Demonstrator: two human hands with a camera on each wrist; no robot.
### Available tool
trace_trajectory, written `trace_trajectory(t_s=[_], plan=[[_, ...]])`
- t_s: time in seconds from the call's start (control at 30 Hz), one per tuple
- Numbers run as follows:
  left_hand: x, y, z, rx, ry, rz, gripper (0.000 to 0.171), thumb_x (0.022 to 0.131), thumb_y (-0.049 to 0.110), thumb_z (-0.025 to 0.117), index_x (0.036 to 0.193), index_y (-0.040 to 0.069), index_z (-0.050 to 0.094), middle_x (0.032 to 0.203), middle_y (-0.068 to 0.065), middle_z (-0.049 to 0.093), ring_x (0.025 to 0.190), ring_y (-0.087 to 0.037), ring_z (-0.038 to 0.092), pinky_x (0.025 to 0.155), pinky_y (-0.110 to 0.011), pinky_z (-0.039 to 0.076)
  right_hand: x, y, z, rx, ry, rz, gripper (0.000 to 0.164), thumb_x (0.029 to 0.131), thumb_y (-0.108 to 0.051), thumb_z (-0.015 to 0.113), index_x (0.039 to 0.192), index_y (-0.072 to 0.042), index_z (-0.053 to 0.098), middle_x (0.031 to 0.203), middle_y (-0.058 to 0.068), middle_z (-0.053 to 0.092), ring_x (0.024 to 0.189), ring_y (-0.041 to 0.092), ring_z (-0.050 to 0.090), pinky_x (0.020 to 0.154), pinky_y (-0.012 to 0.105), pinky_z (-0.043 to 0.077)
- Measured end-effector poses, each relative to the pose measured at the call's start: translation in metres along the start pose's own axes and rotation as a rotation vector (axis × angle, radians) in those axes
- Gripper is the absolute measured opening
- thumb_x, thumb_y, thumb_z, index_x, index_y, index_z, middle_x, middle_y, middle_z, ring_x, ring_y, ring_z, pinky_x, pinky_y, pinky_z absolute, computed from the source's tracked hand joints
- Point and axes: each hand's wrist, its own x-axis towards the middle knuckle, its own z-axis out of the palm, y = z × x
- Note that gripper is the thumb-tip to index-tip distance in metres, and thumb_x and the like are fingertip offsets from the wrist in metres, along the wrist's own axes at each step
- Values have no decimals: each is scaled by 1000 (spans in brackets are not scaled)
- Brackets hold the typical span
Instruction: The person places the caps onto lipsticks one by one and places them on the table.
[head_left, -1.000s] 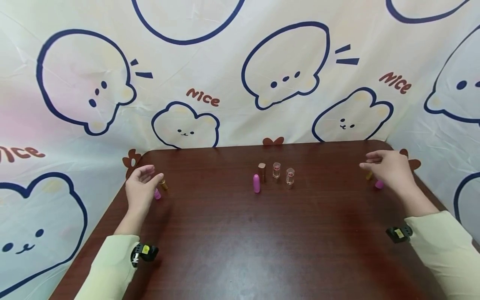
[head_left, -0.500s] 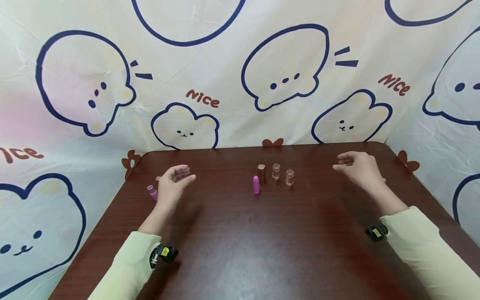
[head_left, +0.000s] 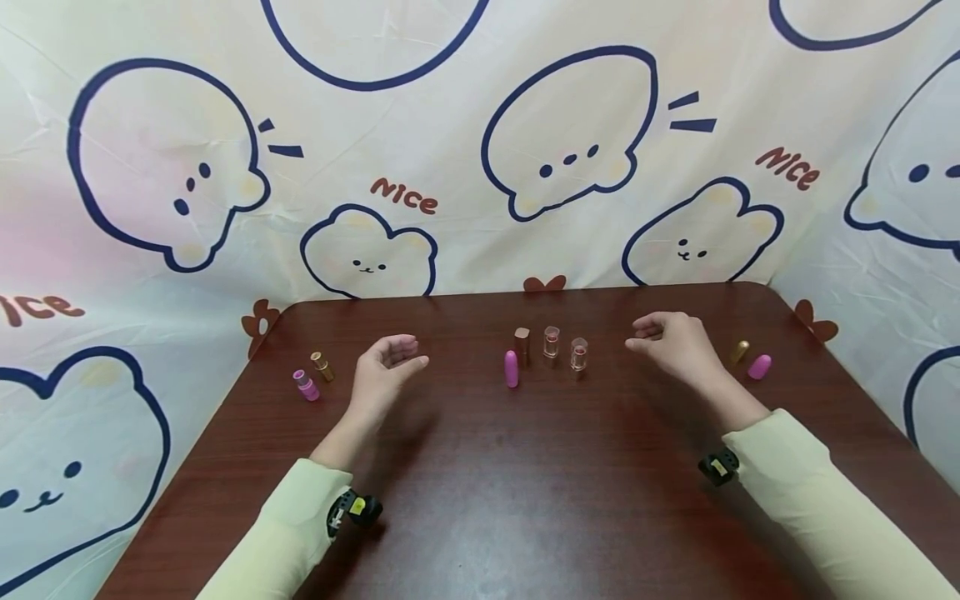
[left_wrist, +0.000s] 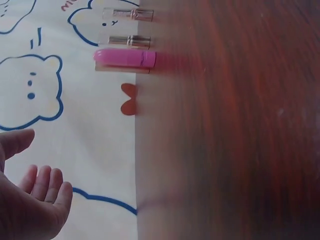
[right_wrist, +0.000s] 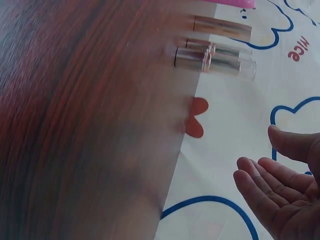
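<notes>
Across the near side of the brown counter (head_left: pixel 495 483), your left sleeve (head_left: pixel 277 533) and right sleeve (head_left: pixel 832 517) are stretching forward, with a black wrist camera (head_left: pixel 363 510) on your left arm and its twin (head_left: pixel 718 467) on your right. Beyond these, a short pink tube (head_left: pixel 306 386) and a short gold tube (head_left: pixel 322 367) are sitting near each other at the left, while a pink piece (head_left: pixel 760 367) and a gold piece (head_left: pixel 739 352) are sitting at the right. Between the 2 pairs, your left hand (head_left: pixel 382 375) is hovering with loosely bent fingers, its thumb spread away, and it is holding nothing. Your right hand (head_left: pixel 675 346) is hovering opposite, thumb likewise apart from softly bent fingers, gripping nothing. Between your hands, 4 pieces are standing upright: a round-topped pink tube (head_left: pixel 512 369) nearest, 2 clear-capped tubes (head_left: pixel 578 354) to its right, and a brown tube (head_left: pixel 522 347) just behind it. Past the far edge, a pale cloth (head_left: pixel 461 158) is hanging, showing blue-outlined cartoon heads.
</notes>
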Motion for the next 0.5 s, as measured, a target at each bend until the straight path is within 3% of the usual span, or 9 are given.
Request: trace_trajectory(t_s=[0.2,0.5], plan=[[-3,-1,9,8,-40,-41,40,72,21,73,106,8,56,104,-6,58,97,-18,53,79,-27,45,4,-7,12,19,-63,-18,35,79,-26,67,106,-4,60,95,11,62,84,23,59,73,39,47],[-3,-4,23,-36,-69,-36,36,73,14,73,104,6,58,102,-8,59,93,-19,55,73,-24,47,12,-18,31,51,-140,-30,36,78,-22,68,108,-3,59,97,11,62,86,22,58,73,37,48]])
